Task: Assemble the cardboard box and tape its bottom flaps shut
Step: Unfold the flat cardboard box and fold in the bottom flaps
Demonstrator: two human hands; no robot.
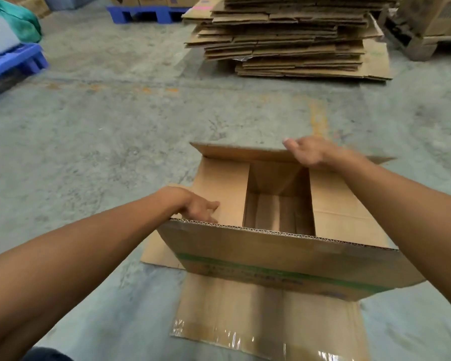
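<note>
A brown cardboard box (276, 256) with green print stands on the concrete floor in front of me, its upper end unsealed. Two short flaps are folded inward, leaving a gap that shows the inside. My left hand (198, 207) rests on the left inner flap just behind the near long flap's raised edge, fingers fairly straight. My right hand (307, 152) grips the far long flap at its top edge, thumb over the rim. The near lower flap (266, 316) lies flat on the floor toward me, with strips of clear tape on its edge.
A tall stack of flattened cardboard boxes (292, 40) sits on the floor ahead. Blue plastic pallets stand at the left (11, 66) and far back (143, 13). A wooden pallet with cartons (427, 35) is at the far right. Bare concrete floor surrounds the box.
</note>
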